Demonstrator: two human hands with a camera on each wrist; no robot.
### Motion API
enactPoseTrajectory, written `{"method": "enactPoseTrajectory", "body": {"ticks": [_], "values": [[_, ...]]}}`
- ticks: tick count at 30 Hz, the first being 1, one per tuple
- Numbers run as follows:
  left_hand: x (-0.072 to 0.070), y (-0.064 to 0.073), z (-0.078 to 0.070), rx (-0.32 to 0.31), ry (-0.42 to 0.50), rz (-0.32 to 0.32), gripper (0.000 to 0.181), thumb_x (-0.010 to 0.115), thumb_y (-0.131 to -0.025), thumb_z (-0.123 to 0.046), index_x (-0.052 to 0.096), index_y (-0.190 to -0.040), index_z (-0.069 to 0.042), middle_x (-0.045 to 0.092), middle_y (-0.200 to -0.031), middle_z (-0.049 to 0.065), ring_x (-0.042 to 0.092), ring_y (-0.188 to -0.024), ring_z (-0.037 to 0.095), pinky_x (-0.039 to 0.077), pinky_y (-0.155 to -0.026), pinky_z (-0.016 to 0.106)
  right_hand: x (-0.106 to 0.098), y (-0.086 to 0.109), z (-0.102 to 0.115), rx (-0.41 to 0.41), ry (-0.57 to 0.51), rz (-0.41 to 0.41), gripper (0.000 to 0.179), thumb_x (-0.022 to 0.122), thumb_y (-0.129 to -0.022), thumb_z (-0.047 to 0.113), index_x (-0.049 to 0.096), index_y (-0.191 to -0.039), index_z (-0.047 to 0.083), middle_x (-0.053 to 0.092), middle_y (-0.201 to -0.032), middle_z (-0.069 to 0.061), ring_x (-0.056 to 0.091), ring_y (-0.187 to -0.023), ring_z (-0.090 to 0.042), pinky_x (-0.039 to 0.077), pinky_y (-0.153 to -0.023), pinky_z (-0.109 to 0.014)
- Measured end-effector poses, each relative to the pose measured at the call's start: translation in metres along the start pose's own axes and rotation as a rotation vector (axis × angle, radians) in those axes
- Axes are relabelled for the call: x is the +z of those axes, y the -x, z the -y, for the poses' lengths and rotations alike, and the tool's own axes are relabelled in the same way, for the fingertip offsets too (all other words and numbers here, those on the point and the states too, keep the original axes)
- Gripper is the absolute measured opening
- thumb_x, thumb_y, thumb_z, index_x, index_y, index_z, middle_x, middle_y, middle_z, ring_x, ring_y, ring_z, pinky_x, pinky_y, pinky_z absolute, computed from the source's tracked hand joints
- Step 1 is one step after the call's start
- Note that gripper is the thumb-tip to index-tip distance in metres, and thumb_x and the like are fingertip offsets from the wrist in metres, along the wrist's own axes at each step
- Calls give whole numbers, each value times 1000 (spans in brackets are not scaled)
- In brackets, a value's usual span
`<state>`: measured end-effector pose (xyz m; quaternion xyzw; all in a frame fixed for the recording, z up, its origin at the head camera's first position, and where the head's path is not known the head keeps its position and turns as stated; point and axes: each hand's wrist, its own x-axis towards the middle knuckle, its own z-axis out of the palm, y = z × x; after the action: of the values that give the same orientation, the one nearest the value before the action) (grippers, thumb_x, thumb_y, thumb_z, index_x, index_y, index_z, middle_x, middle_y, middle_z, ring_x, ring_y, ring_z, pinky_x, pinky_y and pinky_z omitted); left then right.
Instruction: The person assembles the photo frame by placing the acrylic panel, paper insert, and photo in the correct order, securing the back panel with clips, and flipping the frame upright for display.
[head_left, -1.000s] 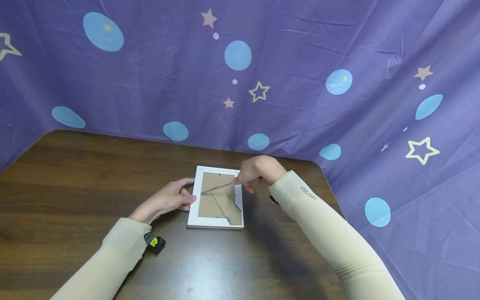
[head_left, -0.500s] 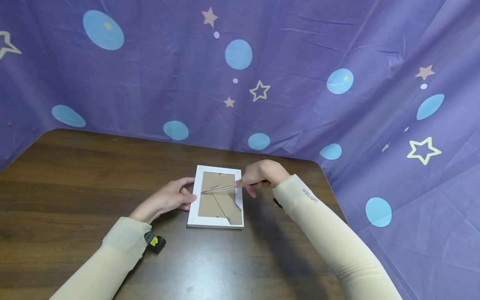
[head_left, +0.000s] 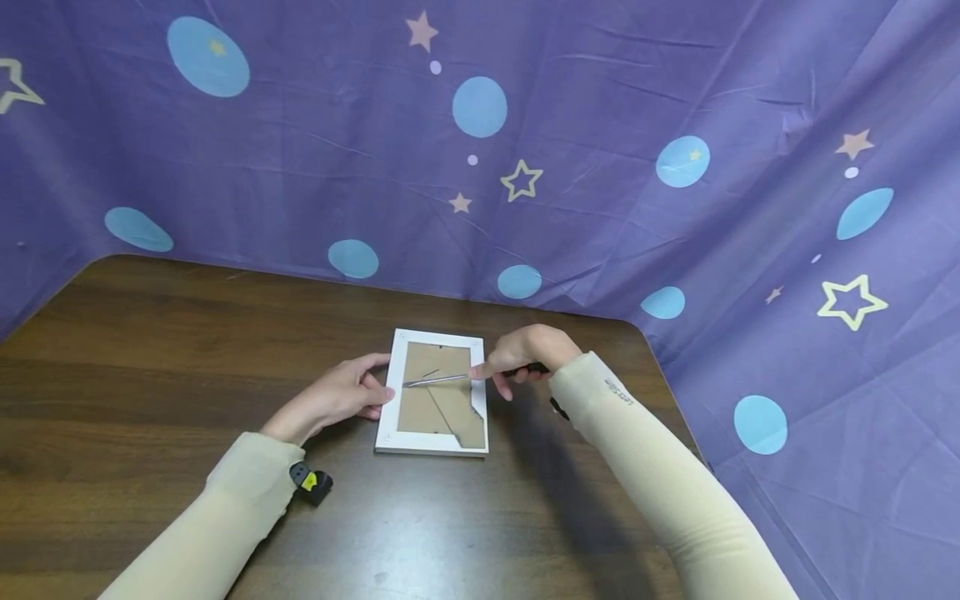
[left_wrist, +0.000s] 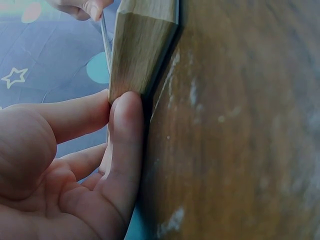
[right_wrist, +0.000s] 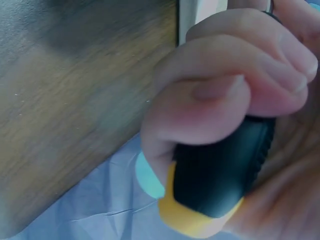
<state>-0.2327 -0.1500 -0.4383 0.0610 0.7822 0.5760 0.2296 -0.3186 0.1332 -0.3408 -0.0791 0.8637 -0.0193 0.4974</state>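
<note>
Head view: the picture frame [head_left: 420, 444] lies back up on the worktop [head_left: 187, 367], its brown backing board [head_left: 416, 412] inside the white border and the stand [head_left: 463, 421] lapping over that border at the near right corner. Across the frame's back runs my screwdriver [head_left: 442, 380], or a tool much like one, its tip at the inner edge of the left border; I can't tell whether it is tucked under anything. My right hand [head_left: 528, 350], at the frame's right side, grips the tool's black and yellow handle [right_wrist: 220, 170]. My left hand [head_left: 347, 392] pinches the frame's left edge between thumb and fingers.

The step in hand, I'd judge, is working at the back along that border. The next move calls for a steady frame and light, low pressure, since a slip could score the board or catch my left thumb.

Off the frame's right side, my right sleeve [head_left: 652, 458] seems to read "Let's Slim". The marks at the frame's corners are too faint to read. Beyond its far edge hangs a purple curtain [head_left: 285, 167] with stars and blue spots, no lettering that I can see.
</note>
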Motion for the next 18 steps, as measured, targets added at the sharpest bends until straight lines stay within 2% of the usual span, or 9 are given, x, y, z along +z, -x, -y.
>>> {"method": "enactPoseTrajectory", "body": {"ticks": [10, 18], "values": [[0, -1, 3, 16, 6, -2, 74, 67, -101, 0, 27, -162, 9, 69, -97, 18, 68, -77, 17, 66, -75, 30, 6, -20, -14, 9, -119, 35, 67, 57, -94, 79, 79, -79, 18, 42, -60, 7, 37, -54, -7, 36, -57, -27], [-1, -3, 2, 18, -10, 0, 75, 68, -101, -1, 27, -162, 9, 68, -95, 17, 67, -76, 17, 65, -74, 29, 12, -31, -22, -6, -220, 88, 67, 59, -93, 78, 77, -80, 15, 40, -59, 6, 34, -52, -7, 35, -52, -27]]}}
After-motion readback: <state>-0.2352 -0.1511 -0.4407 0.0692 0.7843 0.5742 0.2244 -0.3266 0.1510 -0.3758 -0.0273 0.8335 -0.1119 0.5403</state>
